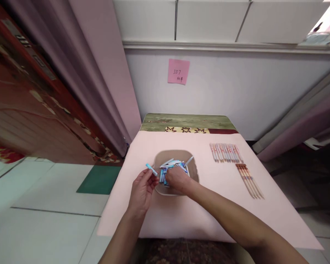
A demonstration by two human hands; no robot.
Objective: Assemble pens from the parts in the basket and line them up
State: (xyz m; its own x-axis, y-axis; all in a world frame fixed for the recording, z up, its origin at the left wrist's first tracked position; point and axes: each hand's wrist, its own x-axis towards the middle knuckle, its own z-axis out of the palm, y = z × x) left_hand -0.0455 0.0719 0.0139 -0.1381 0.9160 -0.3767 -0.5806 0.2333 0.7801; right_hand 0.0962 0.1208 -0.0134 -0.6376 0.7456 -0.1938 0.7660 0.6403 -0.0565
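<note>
Pinched between the thumb and fingers of my left hand (pixel 143 187) is a short light-blue pen cap (pixel 151 169), held at the left rim of a beige plastic basin (pixel 193 172). My right hand (pixel 177 179) reaches down into the basin with its fingers curled among the pen parts. Its fingertips are hidden, so what they grip cannot be made out. Inside the basin lie several blue and purple caps (pixel 161 176) and several thin white and pale-blue pen barrels (pixel 172 163). One barrel (pixel 189 161) leans against the right side of the basin.
On the pink-covered table (pixel 214 205), a row of several slim pens (pixel 226 153) lies to the right. Nearer me are several cream pens with brown ends (pixel 249 180). A white wall with a pink note (pixel 178 71) stands behind the table, and a wooden door (pixel 44 110) is at left.
</note>
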